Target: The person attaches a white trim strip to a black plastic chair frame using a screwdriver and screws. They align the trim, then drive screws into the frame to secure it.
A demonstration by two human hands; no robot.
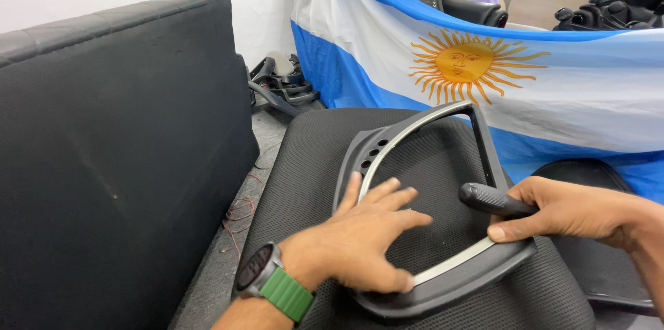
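left hand [360,236] flat, fingers spread, pressing armrest frame [443,185] on mesh seat [297,185]; right hand [564,209] grasping black tool handle [487,198], pointing left over frame's near right corner.

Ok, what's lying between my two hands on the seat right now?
In the head view, only bare black mesh seat cushion lies between the left hand and right hand, inside the grey plastic armrest frame.

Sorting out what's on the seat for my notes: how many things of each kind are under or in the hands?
Grey plastic chair armrest frame under left hand: 1
Black-handled tool in right hand: 1
Black mesh seat cushion: 1
Total: 3
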